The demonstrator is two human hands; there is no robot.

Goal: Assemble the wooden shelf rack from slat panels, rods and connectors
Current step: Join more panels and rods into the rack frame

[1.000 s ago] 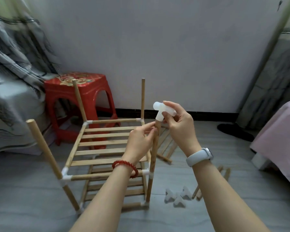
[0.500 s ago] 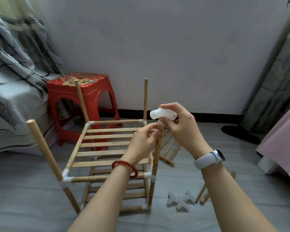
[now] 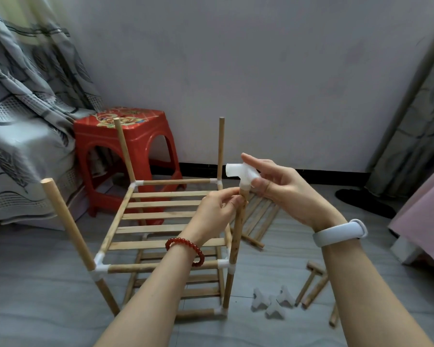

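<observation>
Since the earlier frame, the right hand (image 3: 283, 190) has loosened on the white connector (image 3: 241, 172): index finger now stretched out over its top, thumb pressing its near side, the other fingers curled behind; the connector sits seated on the tip of the near-right rod (image 3: 237, 236). Surroundings: red plastic stool (image 3: 125, 146) behind the rack, patterned curtain (image 3: 23, 116) at left, pink cloth (image 3: 426, 221) at right edge. On the grey floor (image 3: 35, 284), three loose connectors (image 3: 271, 300) lie in a cluster just right of the rack's base; a small wooden mallet (image 3: 311, 276) and spare rods (image 3: 316, 290) lie beside them; a spare slat panel (image 3: 258, 219) lies flat behind the hands, partly hidden by them. Rack (image 3: 161, 221): two slat shelves joined by rods and white corner pieces, four uprights standing free above the upper shelf. Left hand (image 3: 216, 211), with a red bead bracelet at the wrist, pinches the near-right rod just under the connector between thumb and fingertips. Right wrist carries a white band; both forearms reach in from the lower edge.
</observation>
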